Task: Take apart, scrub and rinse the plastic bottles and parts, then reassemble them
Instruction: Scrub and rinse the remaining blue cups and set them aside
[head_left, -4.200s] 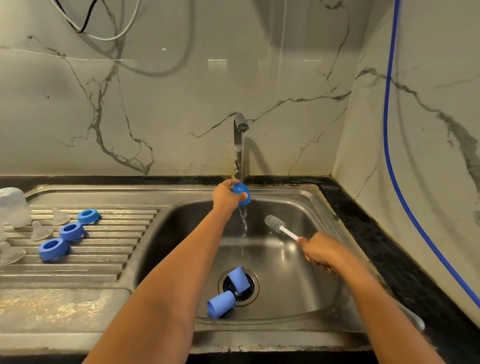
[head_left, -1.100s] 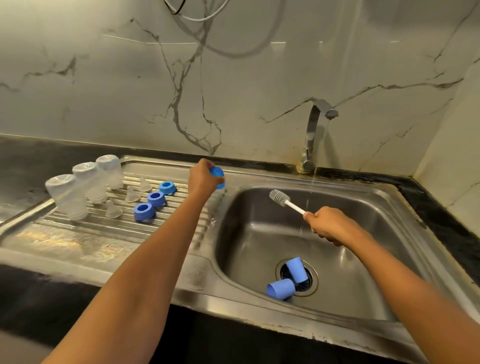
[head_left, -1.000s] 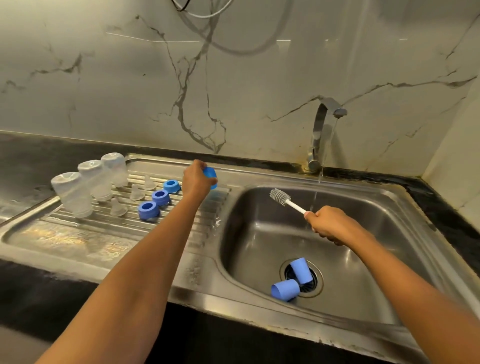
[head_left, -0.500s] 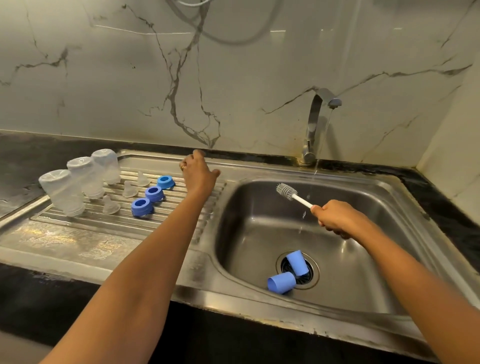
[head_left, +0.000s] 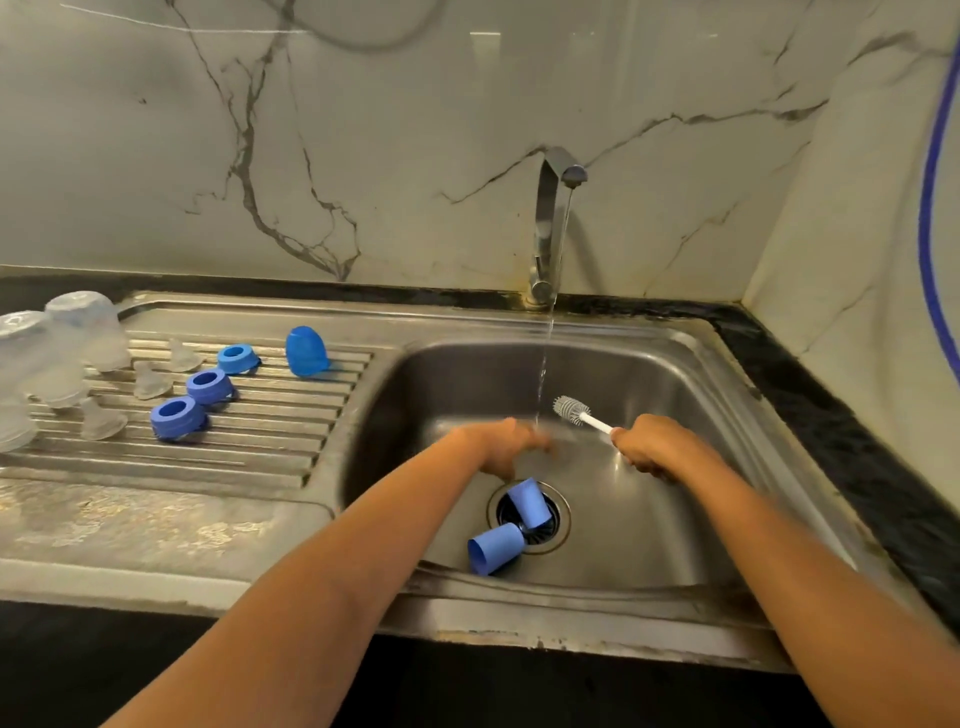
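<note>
While the right hand grips one brush, the blurred left hand, grip unclear, hovers over two caps.

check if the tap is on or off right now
On. A thin stream of water falls from the tap into the sink, beside the brush that the right hand holds.

Clear bottles inverted, three blue rings, clear nipples, domed blue cap on drainboard; two blue caps lying at drain.
</note>
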